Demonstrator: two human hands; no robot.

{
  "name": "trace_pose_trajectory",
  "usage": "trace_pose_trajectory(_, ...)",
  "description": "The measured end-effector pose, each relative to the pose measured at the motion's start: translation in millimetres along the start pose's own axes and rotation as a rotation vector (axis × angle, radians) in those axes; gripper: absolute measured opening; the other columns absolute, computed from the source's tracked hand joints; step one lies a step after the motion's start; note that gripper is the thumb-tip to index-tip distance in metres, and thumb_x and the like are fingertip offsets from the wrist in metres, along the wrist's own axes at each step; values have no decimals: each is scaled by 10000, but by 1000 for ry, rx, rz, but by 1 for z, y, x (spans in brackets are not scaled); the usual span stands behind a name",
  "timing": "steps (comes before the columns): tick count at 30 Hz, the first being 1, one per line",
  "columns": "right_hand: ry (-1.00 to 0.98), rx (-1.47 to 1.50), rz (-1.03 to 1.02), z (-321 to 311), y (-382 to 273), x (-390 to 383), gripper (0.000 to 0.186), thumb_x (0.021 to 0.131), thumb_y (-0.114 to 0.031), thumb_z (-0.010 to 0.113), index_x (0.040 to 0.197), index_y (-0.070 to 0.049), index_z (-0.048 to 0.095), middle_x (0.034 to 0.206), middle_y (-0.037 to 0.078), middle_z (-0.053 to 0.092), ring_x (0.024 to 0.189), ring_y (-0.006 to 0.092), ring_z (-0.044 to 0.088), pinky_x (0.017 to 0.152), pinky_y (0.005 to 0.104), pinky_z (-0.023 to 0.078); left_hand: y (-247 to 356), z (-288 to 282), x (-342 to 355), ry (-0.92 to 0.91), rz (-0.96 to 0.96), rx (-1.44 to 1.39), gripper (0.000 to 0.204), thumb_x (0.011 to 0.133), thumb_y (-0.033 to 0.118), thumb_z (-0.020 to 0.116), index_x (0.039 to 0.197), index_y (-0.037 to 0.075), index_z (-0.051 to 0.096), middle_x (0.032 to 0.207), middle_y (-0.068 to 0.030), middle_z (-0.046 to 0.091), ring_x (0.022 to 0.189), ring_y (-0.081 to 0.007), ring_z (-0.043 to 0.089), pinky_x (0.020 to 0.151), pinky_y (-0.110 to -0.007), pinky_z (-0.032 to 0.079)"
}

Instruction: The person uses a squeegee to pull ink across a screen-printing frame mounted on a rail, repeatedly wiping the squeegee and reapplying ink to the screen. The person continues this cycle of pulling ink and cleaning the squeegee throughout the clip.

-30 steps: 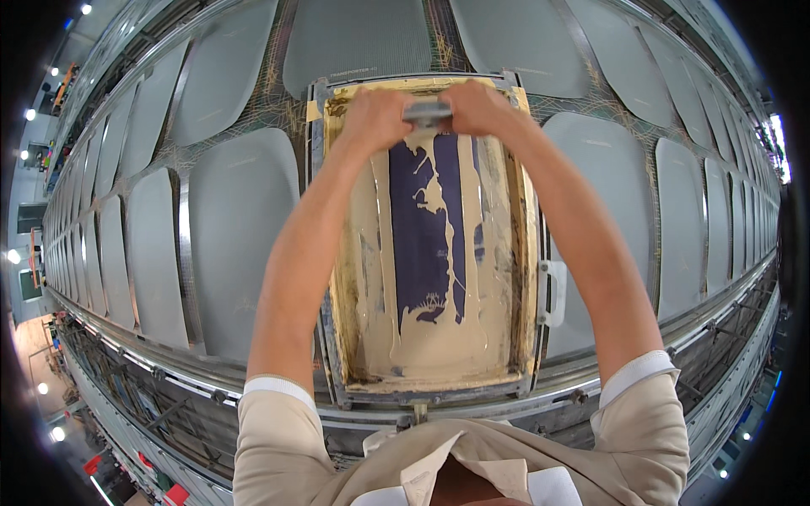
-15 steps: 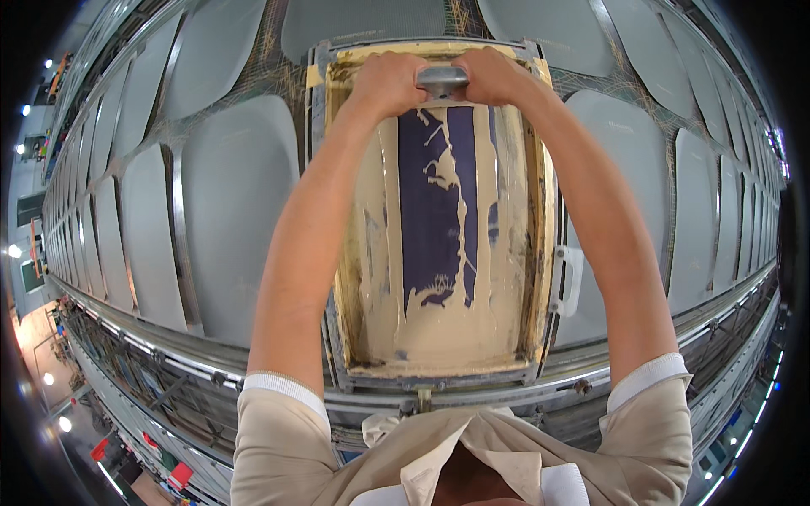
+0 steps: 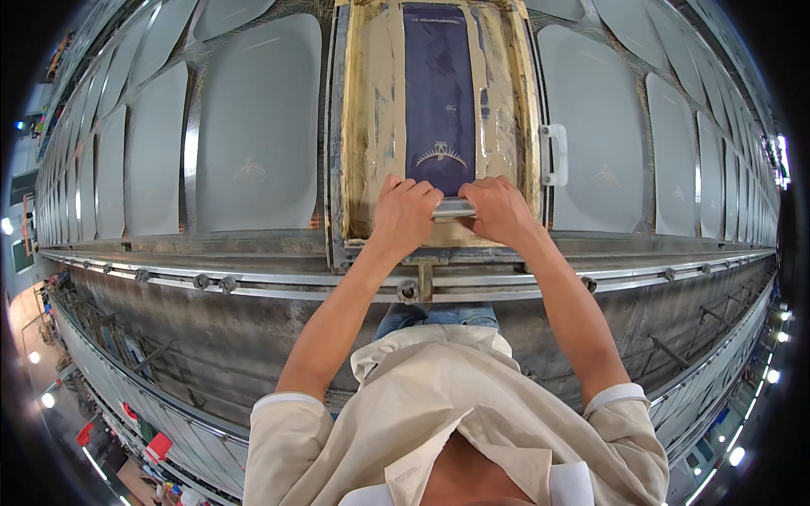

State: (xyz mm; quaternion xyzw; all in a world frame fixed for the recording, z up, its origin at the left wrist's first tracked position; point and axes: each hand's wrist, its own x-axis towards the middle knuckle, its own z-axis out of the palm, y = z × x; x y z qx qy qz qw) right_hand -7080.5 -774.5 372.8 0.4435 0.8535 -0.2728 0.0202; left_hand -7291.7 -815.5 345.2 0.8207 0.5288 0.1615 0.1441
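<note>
Both my hands grip a metal-handled squeegee (image 3: 454, 207) at the near end of a screen-printing frame (image 3: 335, 160). My left hand (image 3: 405, 212) is closed round its left end, and my right hand (image 3: 499, 209) round its right end. Beyond the squeegee lies the dark purple mesh (image 3: 440, 93), with a small crest-like design at its near part. Beige ink (image 3: 384, 126) coats the strips on either side of the mesh. The squeegee's blade is mostly hidden by my hands and the handle.
Grey shaped panels (image 3: 261, 126) lie in rows on the long table to both sides of the frame. A white handle (image 3: 554, 155) sticks out from the frame's right side. A metal rail (image 3: 337, 289) runs along the table's near edge, close to my body.
My hands have drawn the squeegee from the frame's far end to its near end. The beige ink streaks over the purple mesh are wiped away. My view has shifted too.
</note>
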Motion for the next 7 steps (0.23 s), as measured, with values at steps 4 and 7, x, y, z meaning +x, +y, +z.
trace_pose_trajectory(4,376,214,51,-30,18,-12,409,805,-337,816,1085,-53,728,1069,157,717,1076,337,646,938,436,502,13,-12,-9,-31,-26,81,303,668,126,780,966,137,732,925,-1,670,961,-202,625,931,-379,408)
trace_pose_trajectory(7,799,46,313,-46,73,10,453,856,-366,783,1180,-59,704,1137,175,701,1110,351,628,941,454,500,21,-21,-8,-108,-25,131,312,661,146,787,966,136,728,978,-4,682,1032,-206,613,959,-384,411)
